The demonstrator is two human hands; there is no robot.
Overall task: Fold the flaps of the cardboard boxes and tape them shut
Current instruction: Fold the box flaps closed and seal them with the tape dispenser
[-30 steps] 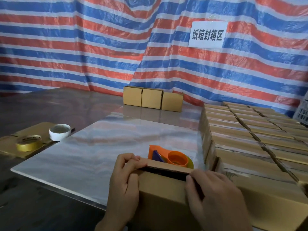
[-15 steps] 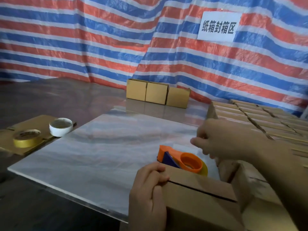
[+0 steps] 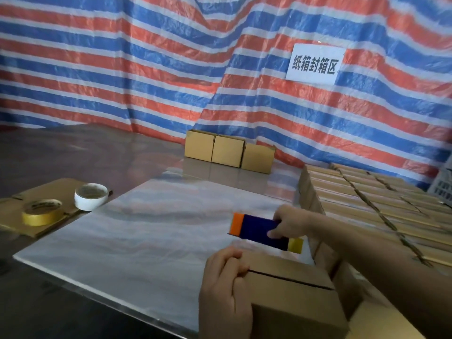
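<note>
A brown cardboard box [image 3: 293, 299] stands at the near edge of the pale board, its two top flaps folded flat with a dark seam between them. My left hand [image 3: 223, 289] grips the box's left end, fingers over the top edge. My right hand [image 3: 292, 223] holds an orange and blue tape dispenser [image 3: 259, 231] with yellow tape at its near end, lifted above the board just beyond the box.
Three closed boxes [image 3: 230, 151] line the back by the striped tarp. Several rows of boxes [image 3: 367, 199] fill the right side. A yellow tape roll [image 3: 41, 212] and a white roll [image 3: 91, 196] lie on flat cardboard at the left. The pale board [image 3: 137, 231] covers the table's middle.
My right hand left the box flaps, reached to the tape dispenser lying on the board, and has picked it up. My left hand stayed on the box's left end.
</note>
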